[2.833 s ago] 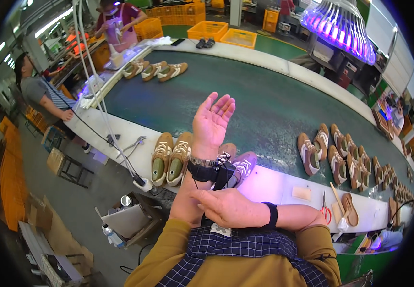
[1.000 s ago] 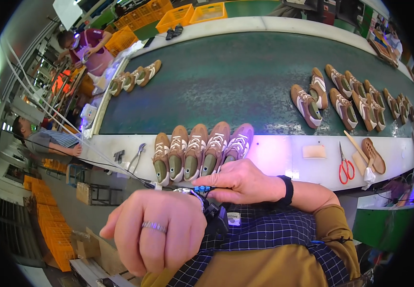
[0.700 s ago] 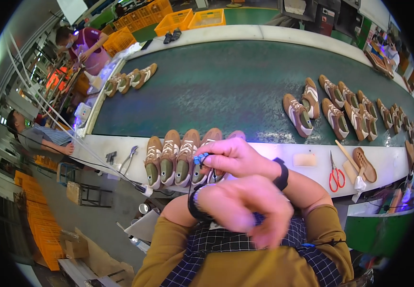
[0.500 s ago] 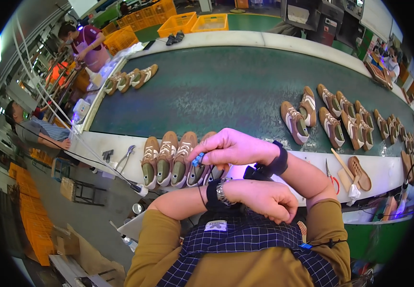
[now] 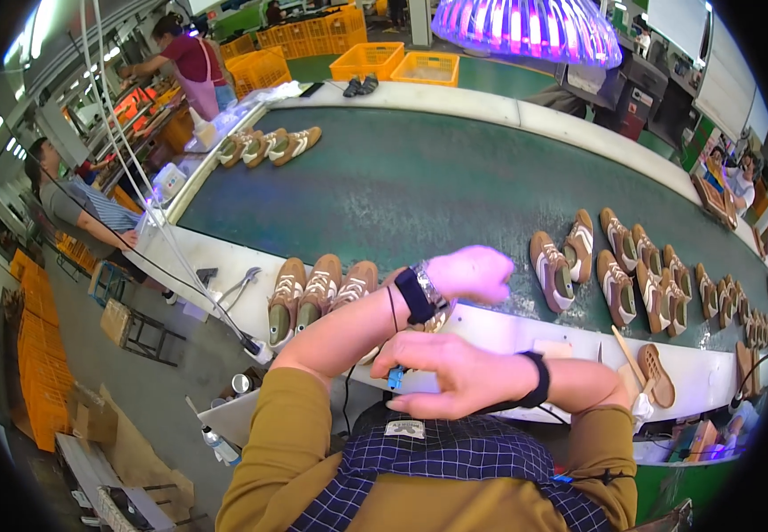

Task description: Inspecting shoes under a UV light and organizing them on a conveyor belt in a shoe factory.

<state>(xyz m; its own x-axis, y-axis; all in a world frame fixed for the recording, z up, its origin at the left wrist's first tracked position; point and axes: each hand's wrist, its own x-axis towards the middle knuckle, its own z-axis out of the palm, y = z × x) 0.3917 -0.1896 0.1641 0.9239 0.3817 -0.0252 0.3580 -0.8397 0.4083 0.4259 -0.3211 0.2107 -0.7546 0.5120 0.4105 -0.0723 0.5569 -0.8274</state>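
Note:
My left hand (image 5: 471, 275) is raised over the near edge of the conveyor, with a metal watch (image 5: 427, 284) and a black band at its wrist. Motion blurs its fingers, and I see nothing held. Lower down, my right hand (image 5: 448, 374) reaches leftward in front of my chest, a black strap (image 5: 536, 377) on its wrist. Its fingers curl about a small blue clip (image 5: 395, 379), partly hidden between thumb and forefinger. Behind my left forearm, brown and white sneakers (image 5: 320, 285) stand in a row on the white ledge; the forearm hides some of them.
More sneakers stand on the green conveyor belt (image 5: 384, 177), right and far left. Pliers (image 5: 240, 288) lie on the ledge at left; a shoe sole (image 5: 656, 377) and a wooden stick (image 5: 630, 355) at right. A purple-lit lamp (image 5: 526, 35) hangs above. Two people work at left.
My arms have swapped heights: the left hand has risen over the ledge and the right has dropped toward my chest with the blue clip. The view has tilted, bringing the lamp in.

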